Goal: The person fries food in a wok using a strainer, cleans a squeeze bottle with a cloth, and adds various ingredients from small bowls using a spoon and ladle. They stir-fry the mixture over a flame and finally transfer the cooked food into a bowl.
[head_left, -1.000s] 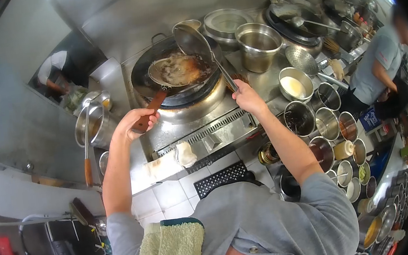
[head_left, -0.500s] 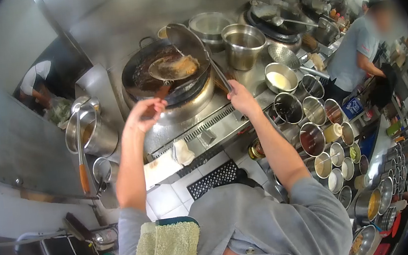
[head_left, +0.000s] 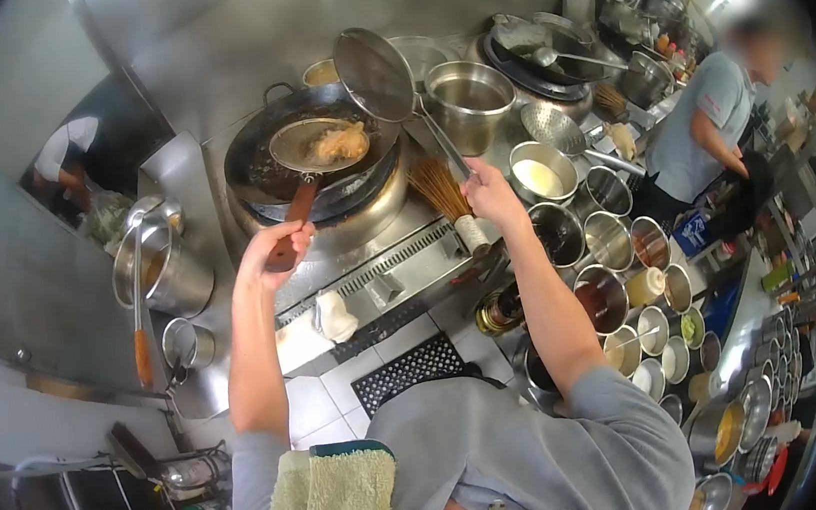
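Note:
My left hand point(head_left: 272, 255) is closed around the wooden handle of a strainer point(head_left: 288, 150). Golden-brown fried food point(head_left: 342, 144) lies on the strainer's right side, over a dark wok point(head_left: 249, 187) holding dark liquid. My right hand point(head_left: 493, 192) grips the metal handle of a round, dark-faced skimmer point(head_left: 374, 72). The skimmer's tilted head is up at the wok's right rim, apart from the food.
A steel pot point(head_left: 471, 97) stands right of the wok, with a bamboo brush point(head_left: 438, 189) nearby. Several sauce containers point(head_left: 601, 298) line the right. Left is a pot with a ladle point(head_left: 143, 356). A co-worker point(head_left: 704, 110) stands at right.
The skimmer has risen and separated from the strainer. The food now sits more compactly on the strainer. My left hand's grip on the wooden handle shows more clearly.

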Tool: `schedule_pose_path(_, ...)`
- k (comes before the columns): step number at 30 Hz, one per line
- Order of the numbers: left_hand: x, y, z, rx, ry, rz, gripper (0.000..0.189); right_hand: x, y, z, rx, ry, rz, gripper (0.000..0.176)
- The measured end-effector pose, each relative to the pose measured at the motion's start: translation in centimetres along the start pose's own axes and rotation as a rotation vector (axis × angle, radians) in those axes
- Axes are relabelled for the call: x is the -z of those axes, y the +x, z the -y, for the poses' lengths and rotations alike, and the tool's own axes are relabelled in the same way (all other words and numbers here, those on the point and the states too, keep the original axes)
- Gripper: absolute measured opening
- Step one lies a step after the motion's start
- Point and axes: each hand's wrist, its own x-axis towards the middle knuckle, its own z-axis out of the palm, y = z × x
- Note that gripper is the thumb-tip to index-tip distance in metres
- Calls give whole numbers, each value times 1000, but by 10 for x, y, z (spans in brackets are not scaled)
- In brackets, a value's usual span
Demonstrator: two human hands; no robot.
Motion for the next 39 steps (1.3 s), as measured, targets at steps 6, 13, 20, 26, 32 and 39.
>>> schedule_pose_path(6, -24, -6, 25, -52, 94, -20, 21, 72, 14, -11, -50, 174, 31, 48)
schedule_pose_path(13, -114, 31, 58, -126, 284, 71, 19, 161, 34, -30, 43, 1, -94, 48)
schedule_pose_path(20, -215, 121, 139, -176, 796, -11, 11, 200, 44, -61, 54, -29, -214, 52)
schedule_pose_path(26, -193, 170, 186, -428, 1282, -206, 16, 207, 51, -91, 92, -190, -285, 57)
schedule_pose_path(32, -155, 192, 174, -785, 1560, -98, 25, 199, 82, -115, 179, 429, -183, 40)
schedule_pose_path(39, -184, 188, 182, -417, 1242, -159, 26, 206, 83, -67, -466, 1459, 391, 10)
